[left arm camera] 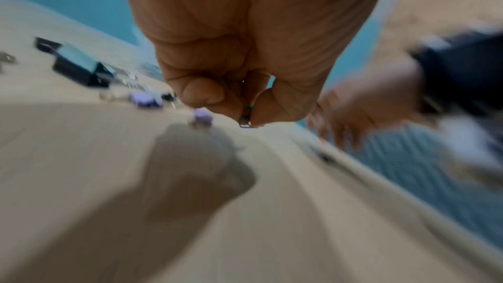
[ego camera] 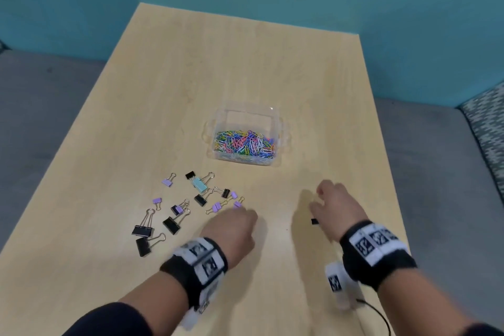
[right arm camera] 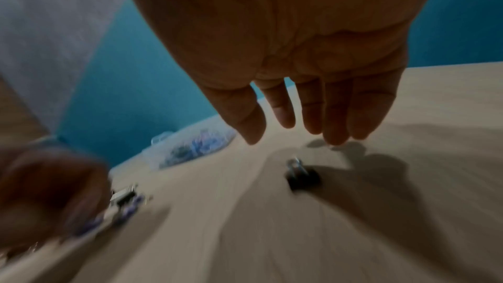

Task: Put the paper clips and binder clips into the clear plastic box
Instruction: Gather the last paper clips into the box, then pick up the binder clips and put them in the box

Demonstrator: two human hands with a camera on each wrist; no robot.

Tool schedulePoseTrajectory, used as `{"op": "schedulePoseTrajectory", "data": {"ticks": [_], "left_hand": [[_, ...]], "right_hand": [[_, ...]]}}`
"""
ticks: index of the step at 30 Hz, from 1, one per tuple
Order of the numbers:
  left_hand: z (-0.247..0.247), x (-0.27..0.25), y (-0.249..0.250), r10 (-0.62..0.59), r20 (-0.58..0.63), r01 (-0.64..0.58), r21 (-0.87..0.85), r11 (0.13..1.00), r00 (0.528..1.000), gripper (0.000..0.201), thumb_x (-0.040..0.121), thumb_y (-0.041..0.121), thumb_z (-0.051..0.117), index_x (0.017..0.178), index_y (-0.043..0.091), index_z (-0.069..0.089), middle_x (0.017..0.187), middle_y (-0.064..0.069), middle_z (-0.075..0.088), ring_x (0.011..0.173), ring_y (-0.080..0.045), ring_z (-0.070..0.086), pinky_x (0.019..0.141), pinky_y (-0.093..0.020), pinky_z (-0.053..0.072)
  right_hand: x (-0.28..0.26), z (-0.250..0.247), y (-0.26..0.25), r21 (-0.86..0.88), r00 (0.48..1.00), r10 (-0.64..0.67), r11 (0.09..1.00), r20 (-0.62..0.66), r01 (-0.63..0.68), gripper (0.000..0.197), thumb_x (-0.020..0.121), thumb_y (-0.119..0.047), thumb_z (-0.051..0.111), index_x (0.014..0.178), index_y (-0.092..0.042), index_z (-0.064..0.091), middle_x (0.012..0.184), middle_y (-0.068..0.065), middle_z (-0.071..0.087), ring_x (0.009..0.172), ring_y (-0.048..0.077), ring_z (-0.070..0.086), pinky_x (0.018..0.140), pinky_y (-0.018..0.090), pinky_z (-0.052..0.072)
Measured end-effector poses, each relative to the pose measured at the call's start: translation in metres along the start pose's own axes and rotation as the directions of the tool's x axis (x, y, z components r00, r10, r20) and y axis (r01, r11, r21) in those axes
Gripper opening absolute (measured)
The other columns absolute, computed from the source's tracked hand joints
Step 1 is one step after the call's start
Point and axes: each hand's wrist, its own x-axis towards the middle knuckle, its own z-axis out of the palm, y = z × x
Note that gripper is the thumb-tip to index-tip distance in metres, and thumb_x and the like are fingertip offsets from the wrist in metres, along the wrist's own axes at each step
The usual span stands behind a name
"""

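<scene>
Both forearms are bare up to dark navy sleeves (ego camera: 109, 319) pushed back near the lower edge of the head view. Each wrist carries a broad black fabric band: the left band (ego camera: 191, 267) and the right band (ego camera: 379, 256) are both faced with white panels printed with square black-and-white marker patterns (blurred, so the patterns cannot be read). A white block with another such marker (ego camera: 336, 285) hangs under the right wrist, and a thin black cable (ego camera: 380, 318) runs from it toward the lower right of the frame.
</scene>
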Motion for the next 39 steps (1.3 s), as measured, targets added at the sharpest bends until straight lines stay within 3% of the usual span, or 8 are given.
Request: {"op": "schedulePoseTrajectory", "data": {"ticks": [10, 18, 20, 23, 27, 33, 35, 39], "left_hand": [[-0.133, 0.073, -0.039, -0.171, -0.349, 0.103, -0.205, 0.973, 0.922, 0.012, 0.077, 0.018, 0.061, 0.088, 0.018, 0.06, 0.09, 0.0, 0.063, 0.081, -0.021, 0.057, 0.069, -0.03, 0.047], [-0.094, -0.027, -0.138, -0.506, -0.431, 0.308, -0.45, 0.838, 0.747, 0.02, 0.084, 0.022, 0.06, 0.103, 0.016, 0.064, 0.099, -0.004, 0.067, 0.086, -0.022, 0.058, 0.075, -0.031, 0.043], [-0.07, -0.065, -0.159, -0.614, -0.336, 0.431, -0.479, 0.764, 0.715, 0.019, 0.083, 0.022, 0.062, 0.101, 0.015, 0.064, 0.097, -0.005, 0.066, 0.084, -0.024, 0.058, 0.074, -0.034, 0.044], [-0.035, -0.105, -0.172, -0.671, -0.232, 0.502, -0.507, 0.701, 0.704, 0.018, 0.081, 0.026, 0.064, 0.098, 0.017, 0.062, 0.092, -0.003, 0.065, 0.081, -0.022, 0.058, 0.071, -0.033, 0.043], [-0.004, -0.117, -0.158, -0.65, -0.224, 0.505, -0.468, 0.725, 0.726, 0.027, 0.079, 0.044, 0.064, 0.093, 0.022, 0.056, 0.087, 0.003, 0.059, 0.075, -0.014, 0.055, 0.061, -0.031, 0.038], [0.015, -0.101, -0.13, -0.575, -0.262, 0.488, -0.33, 0.808, 0.775, 0.034, 0.077, 0.043, 0.068, 0.088, 0.022, 0.043, 0.086, 0.002, 0.043, 0.074, -0.023, 0.049, 0.06, -0.033, 0.038], [0.02, -0.099, -0.125, -0.537, -0.273, 0.468, -0.279, 0.838, 0.798, 0.029, 0.082, 0.035, 0.064, 0.093, 0.019, 0.043, 0.086, 0.001, 0.042, 0.074, -0.023, 0.046, 0.059, -0.033, 0.036], [0.023, -0.098, -0.122, -0.524, -0.273, 0.441, -0.313, 0.841, 0.807, 0.022, 0.081, 0.019, 0.06, 0.092, 0.019, 0.041, 0.083, 0.0, 0.042, 0.073, -0.023, 0.044, 0.057, -0.031, 0.033]], "right_hand": [[-0.016, 0.04, -0.01, -0.021, 1.0, -0.001, 1.0, -0.009, 0.001, 0.011, 0.088, -0.011, 0.044, 0.093, -0.018, 0.038, 0.1, 0.004, 0.043, 0.081, 0.023, 0.045, 0.066, 0.033, 0.039], [-0.006, 0.035, -0.013, 0.196, 0.998, 0.015, 0.981, -0.058, -0.003, 0.016, 0.076, -0.016, 0.055, 0.09, -0.022, 0.05, 0.084, -0.003, 0.055, 0.073, 0.021, 0.055, 0.06, 0.03, 0.043], [-0.006, 0.038, -0.018, 0.462, 0.992, 0.086, 0.886, -0.087, -0.036, 0.014, 0.076, -0.015, 0.061, 0.087, -0.022, 0.057, 0.078, -0.004, 0.06, 0.068, 0.019, 0.058, 0.062, 0.029, 0.045], [-0.007, 0.044, -0.034, 0.881, 0.974, 0.204, 0.437, 0.097, -0.179, 0.012, 0.082, 0.006, 0.053, 0.086, -0.004, 0.059, 0.077, 0.01, 0.057, 0.058, 0.023, 0.054, 0.059, 0.032, 0.049], [-0.004, 0.052, -0.056, 0.933, 0.937, 0.2, 0.164, 0.286, -0.319, 0.027, 0.084, 0.014, 0.036, 0.079, -0.003, 0.055, 0.072, 0.014, 0.054, 0.054, 0.022, 0.051, 0.044, 0.025, 0.044], [-0.002, 0.054, -0.09, 0.873, 0.929, 0.17, 0.32, 0.329, -0.368, 0.027, 0.078, 0.011, 0.035, 0.083, -0.006, 0.056, 0.066, 0.012, 0.051, 0.048, 0.017, 0.039, 0.046, 0.023, 0.03], [-0.001, 0.059, -0.098, 0.792, 0.957, 0.138, 0.537, 0.256, -0.29, 0.006, 0.081, -0.005, 0.051, 0.078, -0.01, 0.053, 0.064, 0.009, 0.048, 0.048, 0.018, 0.036, 0.047, 0.025, 0.029], [-0.004, 0.066, -0.123, 0.434, 0.989, 0.055, 0.894, 0.14, -0.111, 0.032, 0.078, -0.041, 0.065, 0.084, -0.015, 0.048, 0.078, 0.001, 0.059, 0.063, 0.019, 0.052, 0.055, 0.029, 0.039]]}}
